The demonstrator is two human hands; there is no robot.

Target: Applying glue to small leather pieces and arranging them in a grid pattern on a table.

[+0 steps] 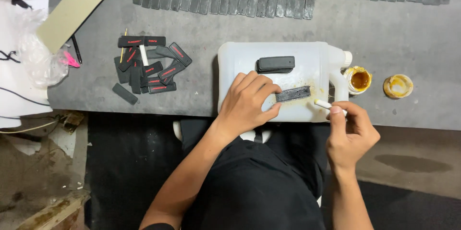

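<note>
Strip (pixel 293 94) pinned under left hand (pixel 247 102) fingertips; right hand (pixel 350 131) pinching brush (pixel 326 104) beside it.

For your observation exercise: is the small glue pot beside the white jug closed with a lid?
No: the glue pot stands open beside the white jug, its amber contents showing, and its lid lies apart on the table.

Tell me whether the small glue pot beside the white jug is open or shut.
Open. The small pot shows its amber contents from above, with no lid on it. A round yellowish lid lies apart on the grey table.
</note>
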